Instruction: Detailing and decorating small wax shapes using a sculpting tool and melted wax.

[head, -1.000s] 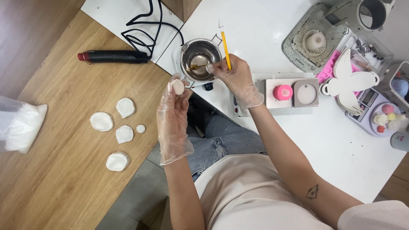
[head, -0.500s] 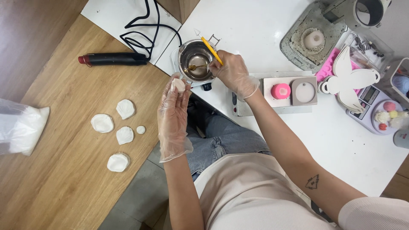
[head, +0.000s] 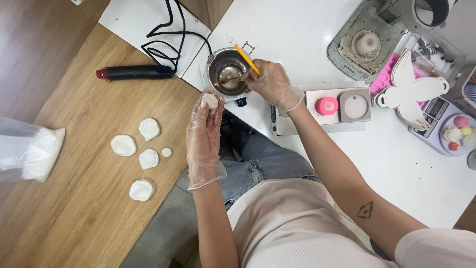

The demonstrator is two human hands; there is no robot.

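Dipping a Brush in the Little Metal Pot

Holding a small white shell piece [head: 211, 100] up in my left hand [head: 204, 136], I pinch it between my fingertips, just beside the metal pot [head: 228, 73]. Both my hands wear thin clear gloves. My right hand [head: 271, 85] is closed around a yellow brush [head: 246, 59], and the brush tip is down inside the pot. The pot sits at the edge of the white table [head: 297, 30]. On the wooden table [head: 84, 198] to my left lie four more white shell shapes [head: 139, 151] and one tiny round one [head: 167, 152]. A black tool with a red end [head: 135, 72] lies near them. A pink round thing [head: 327, 105] sits on a flat tray by my right wrist.
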